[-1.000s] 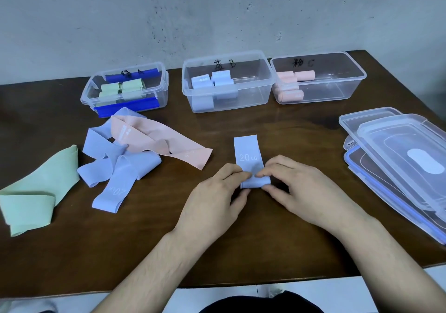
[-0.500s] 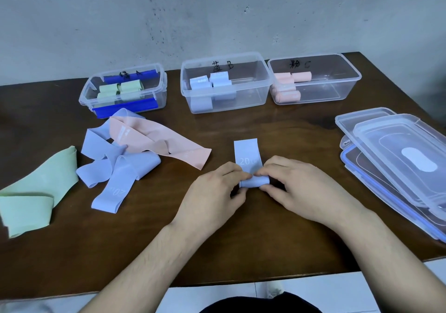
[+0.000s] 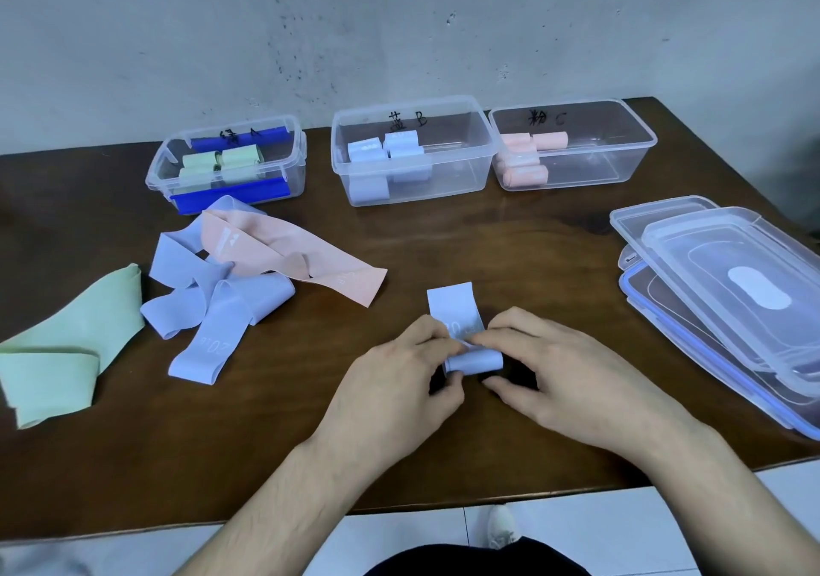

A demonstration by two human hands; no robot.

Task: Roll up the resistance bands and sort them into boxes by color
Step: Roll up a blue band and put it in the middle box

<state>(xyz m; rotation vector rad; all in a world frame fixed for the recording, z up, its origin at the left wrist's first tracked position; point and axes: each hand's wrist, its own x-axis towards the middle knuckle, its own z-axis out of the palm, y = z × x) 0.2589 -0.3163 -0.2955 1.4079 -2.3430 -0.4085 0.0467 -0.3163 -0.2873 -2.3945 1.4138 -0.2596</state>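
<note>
A pale blue resistance band point(image 3: 453, 302) lies at the table's middle, its near end wound into a small roll. My left hand point(image 3: 390, 387) and my right hand point(image 3: 554, 375) pinch that roll from either side, fingertips curled over it. Loose bands lie at the left: blue ones point(image 3: 222, 309), a pink one point(image 3: 301, 260) and a green one point(image 3: 62, 349). Three clear boxes stand at the back: the green box point(image 3: 155, 176) with green rolls, the blue box point(image 3: 481, 167) with blue rolls, the pink box point(image 3: 621, 162) with pink rolls.
A stack of clear lids point(image 3: 732, 296) sits at the right edge of the brown table point(image 3: 488, 238). A grey wall rises behind the boxes. The table's front edge runs just below my forearms.
The roll has grown and the flat part of the blue band has shortened. Both hands stay on the roll.
</note>
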